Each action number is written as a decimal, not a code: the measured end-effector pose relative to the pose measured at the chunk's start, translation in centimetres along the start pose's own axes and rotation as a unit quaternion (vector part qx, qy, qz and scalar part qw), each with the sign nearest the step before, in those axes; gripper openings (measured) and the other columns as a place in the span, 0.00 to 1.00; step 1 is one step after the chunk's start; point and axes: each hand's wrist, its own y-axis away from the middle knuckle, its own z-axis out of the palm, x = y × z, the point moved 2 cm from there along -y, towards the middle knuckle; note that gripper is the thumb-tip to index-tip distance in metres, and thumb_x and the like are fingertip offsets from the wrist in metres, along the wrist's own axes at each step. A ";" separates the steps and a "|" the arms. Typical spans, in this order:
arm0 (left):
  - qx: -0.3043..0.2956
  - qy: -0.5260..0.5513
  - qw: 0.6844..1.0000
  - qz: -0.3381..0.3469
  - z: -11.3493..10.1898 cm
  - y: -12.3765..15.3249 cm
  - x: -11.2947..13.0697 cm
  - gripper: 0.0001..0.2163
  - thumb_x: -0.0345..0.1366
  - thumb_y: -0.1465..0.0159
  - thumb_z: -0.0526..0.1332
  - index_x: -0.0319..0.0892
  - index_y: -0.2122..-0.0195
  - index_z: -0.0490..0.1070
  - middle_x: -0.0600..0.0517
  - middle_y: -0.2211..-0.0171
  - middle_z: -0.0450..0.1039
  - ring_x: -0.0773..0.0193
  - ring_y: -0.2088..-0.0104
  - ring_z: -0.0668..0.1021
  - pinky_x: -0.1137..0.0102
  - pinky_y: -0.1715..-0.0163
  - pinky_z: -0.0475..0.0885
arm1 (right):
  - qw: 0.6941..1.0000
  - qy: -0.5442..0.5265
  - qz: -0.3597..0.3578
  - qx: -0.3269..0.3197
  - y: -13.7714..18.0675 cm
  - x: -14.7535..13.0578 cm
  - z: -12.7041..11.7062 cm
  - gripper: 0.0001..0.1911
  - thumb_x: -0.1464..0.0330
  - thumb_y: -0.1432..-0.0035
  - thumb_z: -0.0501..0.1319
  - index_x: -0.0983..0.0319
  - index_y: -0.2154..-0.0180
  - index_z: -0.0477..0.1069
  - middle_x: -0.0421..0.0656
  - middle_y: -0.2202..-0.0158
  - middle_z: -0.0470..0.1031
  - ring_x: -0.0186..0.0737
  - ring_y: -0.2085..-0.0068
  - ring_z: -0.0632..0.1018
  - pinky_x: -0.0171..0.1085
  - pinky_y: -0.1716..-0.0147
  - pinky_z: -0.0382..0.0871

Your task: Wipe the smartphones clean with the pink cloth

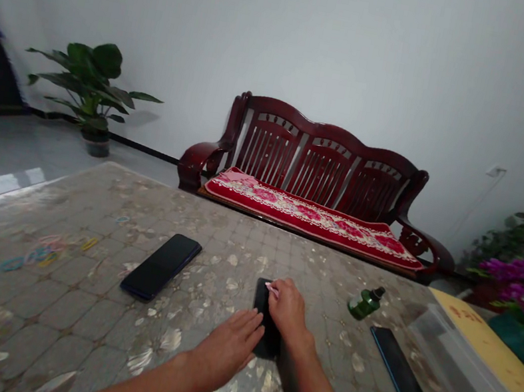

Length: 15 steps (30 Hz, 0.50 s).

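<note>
A black smartphone (269,340) lies flat on the table in front of me, partly covered by both hands. My left hand (231,347) rests with its fingers stretched out, the fingertips on the phone's left edge. Over the phone's upper right side is my right hand (289,308), its fingers closed on a small pale pink piece (271,288) that touches the screen. Most of that piece is hidden, so its kind does not show. To the left lies a second, larger smartphone (161,266), screen up and dark.
Colored rubber bands (45,250) lie on the patterned table cover (81,326). At right are a small green bottle (365,303), another dark phone (402,373), and a clear plastic box (451,358) under a yellow board (498,352). A wooden bench (319,172) stands beyond.
</note>
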 end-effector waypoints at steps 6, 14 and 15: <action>-0.003 0.000 1.000 0.003 -0.3 0.1 0.1 0.20 0.37 0.29 0.54 0.38 0.38 0.64 0.39 0.36 0.63 0.50 0.34 0.63 0.55 0.34 0.60 | 1.000 0.020 0.020 0.002 -1.1 0.2 -0.3 0.11 0.68 0.35 0.57 0.60 0.63 0.78 0.46 0.61 0.77 0.41 0.61 0.77 0.34 0.64 0.62; 0.003 -0.005 1.000 0.002 0.3 0.3 -0.3 0.20 0.34 0.30 0.54 0.38 0.37 0.62 0.39 0.35 0.62 0.51 0.34 0.63 0.57 0.35 0.60 | 0.994 -0.050 -0.094 -0.026 -0.2 -1.0 0.5 0.13 0.73 0.37 0.55 0.56 0.62 0.79 0.43 0.62 0.76 0.38 0.59 0.76 0.32 0.60 0.64; 0.001 -0.009 1.000 0.005 0.3 0.3 -0.2 0.20 0.34 0.30 0.53 0.37 0.37 0.62 0.39 0.35 0.63 0.51 0.34 0.63 0.57 0.35 0.60 | 0.993 -0.054 -0.098 -0.032 -0.3 -1.0 0.5 0.13 0.72 0.37 0.55 0.56 0.62 0.79 0.43 0.62 0.76 0.38 0.60 0.76 0.32 0.60 0.64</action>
